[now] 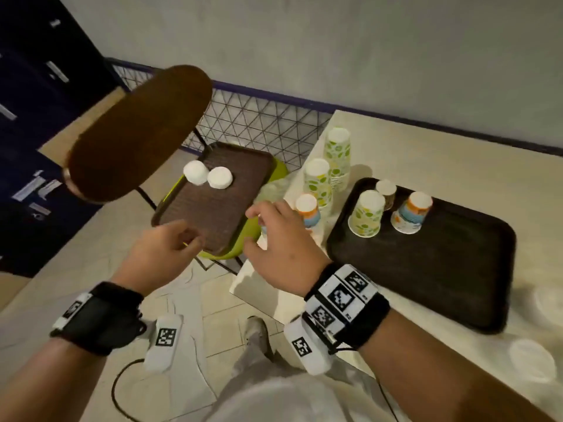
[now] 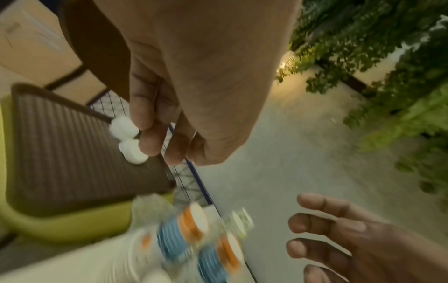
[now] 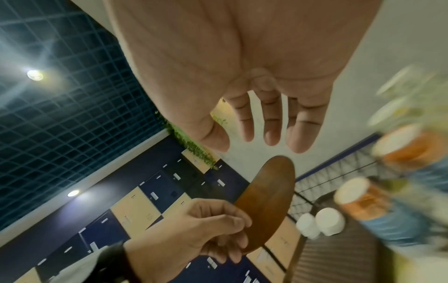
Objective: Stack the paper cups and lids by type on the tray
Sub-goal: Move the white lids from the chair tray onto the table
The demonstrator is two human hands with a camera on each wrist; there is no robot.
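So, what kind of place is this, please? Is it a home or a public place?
Probably a public place, such as a canteen or staff break area, not a home. A wall of numbered-looking lockers stands behind, serving trays lie on the table, and paper cups stand in stacks.

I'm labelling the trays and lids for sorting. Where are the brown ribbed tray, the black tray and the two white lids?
brown ribbed tray (image 1: 213,208), head view, bare ribbed middle.
black tray (image 1: 426,269), head view, bare floor near its centre.
two white lids (image 1: 220,177), head view, top of the right-hand lid.
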